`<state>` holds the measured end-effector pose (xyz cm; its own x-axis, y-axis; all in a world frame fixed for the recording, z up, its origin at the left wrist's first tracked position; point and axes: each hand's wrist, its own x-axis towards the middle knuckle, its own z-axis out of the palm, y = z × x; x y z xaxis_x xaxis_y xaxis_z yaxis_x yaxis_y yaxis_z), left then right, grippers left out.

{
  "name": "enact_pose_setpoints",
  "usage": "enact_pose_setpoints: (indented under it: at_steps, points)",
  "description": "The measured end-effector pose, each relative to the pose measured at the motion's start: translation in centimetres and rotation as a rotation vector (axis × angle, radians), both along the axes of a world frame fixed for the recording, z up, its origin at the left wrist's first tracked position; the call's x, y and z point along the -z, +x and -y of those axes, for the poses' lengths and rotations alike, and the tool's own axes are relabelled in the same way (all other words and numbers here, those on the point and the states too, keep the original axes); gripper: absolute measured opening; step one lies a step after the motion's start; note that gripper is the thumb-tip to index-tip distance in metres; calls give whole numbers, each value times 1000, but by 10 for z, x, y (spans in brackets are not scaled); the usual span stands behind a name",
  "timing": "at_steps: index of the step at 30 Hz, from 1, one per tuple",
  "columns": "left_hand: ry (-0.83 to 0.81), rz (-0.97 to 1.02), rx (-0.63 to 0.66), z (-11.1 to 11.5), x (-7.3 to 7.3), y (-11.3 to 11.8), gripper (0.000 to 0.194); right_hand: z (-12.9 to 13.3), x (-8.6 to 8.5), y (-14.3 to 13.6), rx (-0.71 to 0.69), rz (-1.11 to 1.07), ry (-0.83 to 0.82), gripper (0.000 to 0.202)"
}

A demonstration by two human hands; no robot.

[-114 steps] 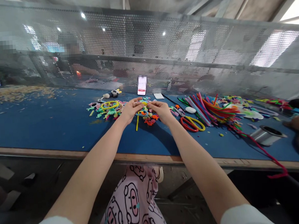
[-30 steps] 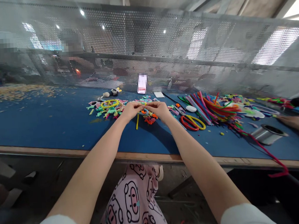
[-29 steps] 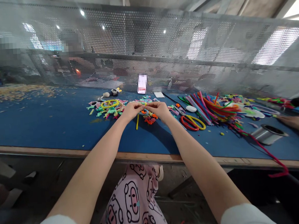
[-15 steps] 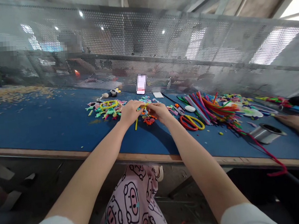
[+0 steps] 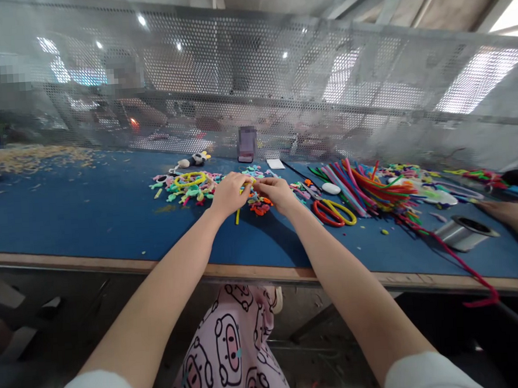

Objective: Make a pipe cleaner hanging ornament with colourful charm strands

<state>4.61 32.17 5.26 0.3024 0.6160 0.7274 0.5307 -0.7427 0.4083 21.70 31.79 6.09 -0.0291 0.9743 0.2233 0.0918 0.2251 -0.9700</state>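
Your left hand [image 5: 230,194] and right hand [image 5: 275,192] meet over the blue surface [image 5: 112,226], fingers pinching what appears to be a small yellow piece [image 5: 252,182], scissors [image 5: 334,211] lying to the right.

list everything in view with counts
flat table: one, blue, centre
perforated screen: one, grey, behind table
phone: one, dark, near screen
square card: one, white, beside phone
scissors: one, red and yellow, centre right
oval object: one, white, beyond scissors
fuzzy sticks: many, multicoloured, right
fuzzy pieces: many, multicoloured, around hands
fuzzy ring: one, yellow, left of hands
toy figure: one, dark, beyond ring
metal spool: one, silver, right
shavings: many, beige, far left
co-worker's hand: one, right edge
left hand, right hand: one each, pinching yellow piece
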Motion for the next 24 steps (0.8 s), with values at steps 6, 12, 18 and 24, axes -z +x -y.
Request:
enact_pose_setpoints:
  at_steps: [6,12,18,24]
  points:
    - [-189,116,10,-6,0,4,14,-2,2,-2,-8,155,133,26]
    - [-645,392,119,-11,0,5,17,-4,3,0,-28,249,283,26]
    - [-769,542,103,-6,-6,5,18,-2,-1,4,51,192,274,34]
    - [-772,540,106,-4,-6,4,22,-2,-2,8,10,312,382,33]
